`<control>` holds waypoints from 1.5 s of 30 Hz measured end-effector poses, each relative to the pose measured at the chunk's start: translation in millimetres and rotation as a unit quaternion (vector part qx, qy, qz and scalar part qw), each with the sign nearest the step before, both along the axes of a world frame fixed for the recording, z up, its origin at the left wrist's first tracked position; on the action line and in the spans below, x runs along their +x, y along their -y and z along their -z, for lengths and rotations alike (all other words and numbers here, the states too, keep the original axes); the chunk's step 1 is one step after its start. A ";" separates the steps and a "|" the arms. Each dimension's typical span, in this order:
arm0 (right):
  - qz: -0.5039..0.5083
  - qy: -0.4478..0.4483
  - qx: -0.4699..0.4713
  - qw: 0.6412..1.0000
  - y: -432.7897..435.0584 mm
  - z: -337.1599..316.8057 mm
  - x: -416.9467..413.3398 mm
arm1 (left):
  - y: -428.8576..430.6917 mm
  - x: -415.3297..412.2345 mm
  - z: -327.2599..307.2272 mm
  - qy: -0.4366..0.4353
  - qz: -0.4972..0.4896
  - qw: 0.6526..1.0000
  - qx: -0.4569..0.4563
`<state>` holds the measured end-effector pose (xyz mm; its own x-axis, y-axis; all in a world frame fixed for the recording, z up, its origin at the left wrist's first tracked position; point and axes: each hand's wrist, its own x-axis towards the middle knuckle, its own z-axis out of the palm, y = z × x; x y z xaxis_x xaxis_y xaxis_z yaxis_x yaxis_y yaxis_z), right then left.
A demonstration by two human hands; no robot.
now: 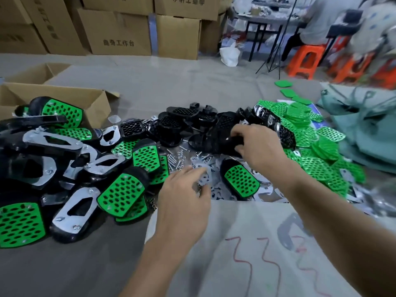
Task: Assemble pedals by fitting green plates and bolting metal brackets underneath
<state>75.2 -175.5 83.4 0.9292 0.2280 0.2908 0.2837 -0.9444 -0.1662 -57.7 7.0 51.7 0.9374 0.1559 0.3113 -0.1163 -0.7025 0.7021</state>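
My right hand (256,142) grips a bare black pedal body (216,142) at the edge of a cluster of black pedal bodies (184,118). My left hand (184,198) pinches a flat metal bracket (204,176) above a scatter of bolts and nuts (177,159) and more brackets. One pedal with a green plate fitted (241,182) lies just right of my left hand. Loose green plates (310,146) are heaped to the right. Finished pedals (70,168) with green plates and metal brackets are piled at the left.
An open cardboard box (53,93) stands at the back left, with stacked cartons (120,33) behind it. A teal bag (364,125) lies at the right. Orange stools (304,61), a table and seated people are at the back right. A pale cloth (246,254) covers the near floor.
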 end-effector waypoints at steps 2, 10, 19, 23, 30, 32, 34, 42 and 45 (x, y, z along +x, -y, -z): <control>0.040 -0.001 0.218 0.975 2.2 -13.7 -16.7 | 2.1 8.1 0.7 -0.061 0.035 0.995 -0.074; 0.059 -0.214 0.454 0.863 7.7 -8.1 -77.8 | 20.5 23.9 3.2 -0.194 0.100 0.845 -0.488; 0.191 -0.135 -0.052 0.971 79.0 36.8 -21.6 | 19.7 1.6 9.9 -0.272 0.042 0.850 -0.449; 0.180 -0.039 -0.116 0.976 70.3 33.4 -29.0 | 29.9 -2.8 7.5 -0.268 0.023 0.859 -0.435; 0.074 -0.022 0.366 0.928 42.9 -1.2 -88.6 | 47.7 -2.3 22.1 -0.233 0.035 0.897 -0.373; 0.048 -0.108 0.348 0.930 35.2 5.3 -110.5 | 49.4 -3.1 24.9 -0.229 0.064 0.891 -0.387; 0.037 -0.156 0.303 0.939 37.0 15.2 -126.1 | 49.1 -2.8 28.7 -0.231 0.105 0.890 -0.379; 0.000 -0.248 0.260 0.933 56.7 23.6 -134.9 | 62.4 -2.1 37.7 -0.215 0.072 0.888 -0.400; 0.003 -0.294 0.305 0.906 57.3 25.4 -134.0 | 66.8 -1.3 41.2 -0.183 0.048 0.920 -0.342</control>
<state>-58.7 -232.8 57.9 0.9649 0.1865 -0.1848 -0.0280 -0.6269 -0.7786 -59.0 -59.8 10.5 0.9797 0.1081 -0.1686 0.1776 -0.0795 0.9809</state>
